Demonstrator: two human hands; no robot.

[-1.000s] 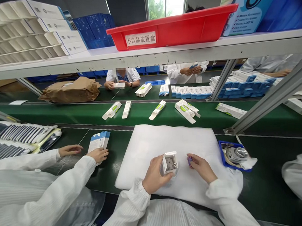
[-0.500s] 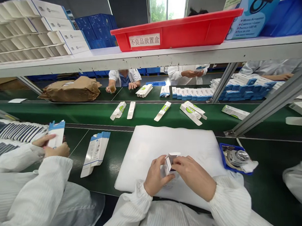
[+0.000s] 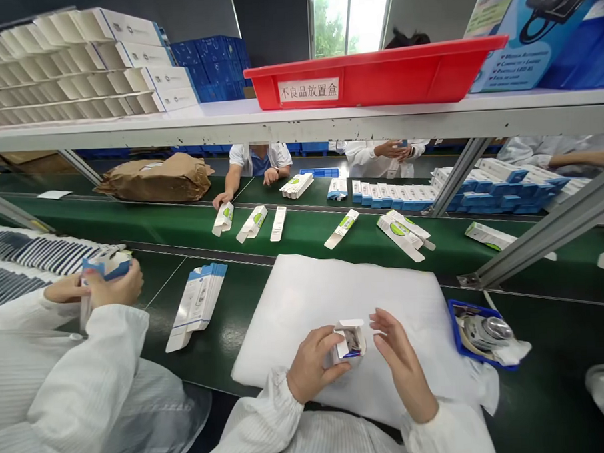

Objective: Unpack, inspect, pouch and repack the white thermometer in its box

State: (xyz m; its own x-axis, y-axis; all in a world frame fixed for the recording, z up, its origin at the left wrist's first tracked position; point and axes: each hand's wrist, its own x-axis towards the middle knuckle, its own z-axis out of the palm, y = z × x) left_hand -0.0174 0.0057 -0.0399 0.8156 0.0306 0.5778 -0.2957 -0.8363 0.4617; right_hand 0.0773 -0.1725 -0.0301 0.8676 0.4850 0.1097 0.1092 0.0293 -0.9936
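Observation:
My left hand (image 3: 315,363) is closed around a small white carton (image 3: 357,364), its end flaps raised toward me. Inside the carton's mouth something greyish and a blue edge show, too small to name. To the right of the carton, my right hand (image 3: 401,362) is open, fingers spread, apart from it and holding nothing. Both hands are above a white foam sheet (image 3: 290,300) lying on the green work surface.
A blue basket (image 3: 460,343) holding a metallic object sits at right. Left are stacked flat cartons (image 3: 198,298) and a co-worker's hands (image 3: 114,285) on a carton. Beyond, cartons (image 3: 400,232) lie on the green belt (image 3: 303,243). A red bin (image 3: 386,79) stands on the shelf overhead.
My right hand has come out of the carton's mouth, moved right and opened. The carton's opening now faces me more. Across the belt, a person's hand has reached to another carton on it.

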